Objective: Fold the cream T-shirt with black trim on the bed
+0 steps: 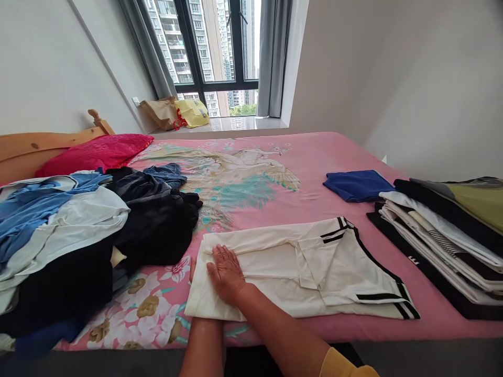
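Note:
A cream shirt [298,267] with black-striped sleeve cuffs lies partly folded on the pink bed near its front edge. My right hand [226,272] rests flat on the shirt's left end, fingers stretched out and pressing the fabric down. My left forearm runs up beneath that same end. My left hand [192,269] is tucked under the cloth, with only a thumb tip showing at the shirt's left edge.
A heap of unfolded blue, white and black clothes [78,235] fills the left of the bed, beside a red pillow [94,152]. A stack of folded garments [444,235] and a folded blue piece [356,185] lie at the right. Paper bags [176,112] sit on the windowsill.

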A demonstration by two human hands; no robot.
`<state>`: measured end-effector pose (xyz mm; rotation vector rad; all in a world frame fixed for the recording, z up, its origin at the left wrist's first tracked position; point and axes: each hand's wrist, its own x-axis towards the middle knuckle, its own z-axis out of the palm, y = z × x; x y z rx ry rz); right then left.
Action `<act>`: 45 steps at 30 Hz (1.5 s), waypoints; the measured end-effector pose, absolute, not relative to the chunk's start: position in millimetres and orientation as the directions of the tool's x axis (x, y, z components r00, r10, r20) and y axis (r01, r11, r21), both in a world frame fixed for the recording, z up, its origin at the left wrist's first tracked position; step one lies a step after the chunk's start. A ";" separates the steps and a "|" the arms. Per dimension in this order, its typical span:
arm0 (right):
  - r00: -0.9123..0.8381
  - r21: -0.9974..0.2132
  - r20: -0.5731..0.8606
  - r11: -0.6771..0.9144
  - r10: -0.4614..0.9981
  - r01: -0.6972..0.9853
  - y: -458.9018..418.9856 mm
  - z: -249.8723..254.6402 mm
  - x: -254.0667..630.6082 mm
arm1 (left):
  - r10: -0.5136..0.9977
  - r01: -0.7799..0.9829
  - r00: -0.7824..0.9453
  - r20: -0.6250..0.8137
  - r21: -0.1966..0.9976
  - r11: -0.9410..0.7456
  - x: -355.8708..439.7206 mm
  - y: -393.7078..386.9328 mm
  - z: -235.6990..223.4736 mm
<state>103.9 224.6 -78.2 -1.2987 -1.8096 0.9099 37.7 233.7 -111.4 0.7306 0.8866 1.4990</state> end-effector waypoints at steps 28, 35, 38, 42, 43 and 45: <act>0.133 -0.870 -0.030 0.040 0.991 -0.492 243.7 -93.9 84.7 | 0.976 -0.755 -0.006 -0.217 0.641 0.138 34.5 231.6 -66.2; 0.133 -0.793 -0.061 0.032 0.989 -0.608 213.1 -89.4 101.0 | 0.991 -0.680 0.030 -0.130 0.724 0.116 50.3 228.4 -52.7; 0.106 -0.734 -0.053 0.033 0.993 -0.678 207.4 -83.1 104.8 | 0.993 -0.565 0.069 -0.096 0.816 0.118 53.1 227.7 -53.9; 0.142 -0.710 -0.067 0.053 0.988 -0.703 205.6 -77.2 108.6 | 0.997 -0.319 0.075 -0.003 0.947 0.027 58.0 232.0 -64.3; 0.154 -0.723 -0.075 0.053 0.985 -0.688 205.7 -76.3 110.2 | 0.996 -0.258 0.085 0.026 0.966 -0.003 59.8 233.7 -67.7; 0.168 -0.758 -0.088 0.043 0.982 -0.651 206.3 -75.2 114.6 | 0.991 -0.144 0.106 0.081 0.987 -0.065 64.0 236.8 -73.1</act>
